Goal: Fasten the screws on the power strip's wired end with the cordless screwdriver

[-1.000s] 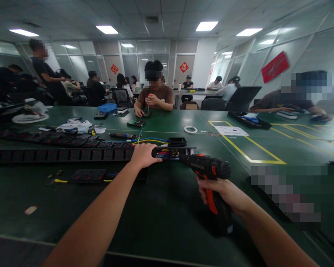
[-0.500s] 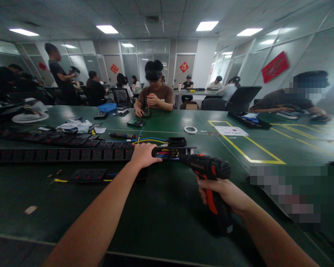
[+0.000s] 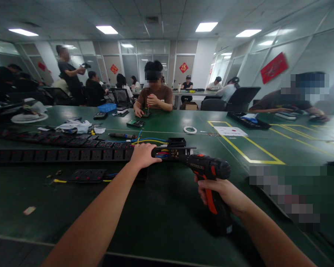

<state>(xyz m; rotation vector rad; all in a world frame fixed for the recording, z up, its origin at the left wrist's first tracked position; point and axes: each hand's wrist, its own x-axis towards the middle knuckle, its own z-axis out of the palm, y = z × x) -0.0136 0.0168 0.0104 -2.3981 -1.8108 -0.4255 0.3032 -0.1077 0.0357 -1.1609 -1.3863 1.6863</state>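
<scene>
Near edge of the green surface: both my forearms reach out over it. My right hand is wrapped tight round the orange-and-black grip of a cordless screwdriver, fingers closed on the handle, its nose pointing left and touching the open end of a long black power strip. My left hand lies flat and curled over the strip just beside that open end, pressing it down, fingers closed over the casing rather than lifting it. At the open end, red, blue and yellow wires show inside the housing; whether the bit is seated in a screw I cannot tell, too small. Judgement: the step in hand is driving a fastener at the strip's terminal end. The next move calls for keeping the driver square to the screw and the strip pinned so it does not twist. Just left lies a small socket module with a yellow lead. Beyond the strip, more socket strips, loose blue and yellow wires, a roll of white tape. Farther off, a person in a brown shirt works across the surface.
</scene>
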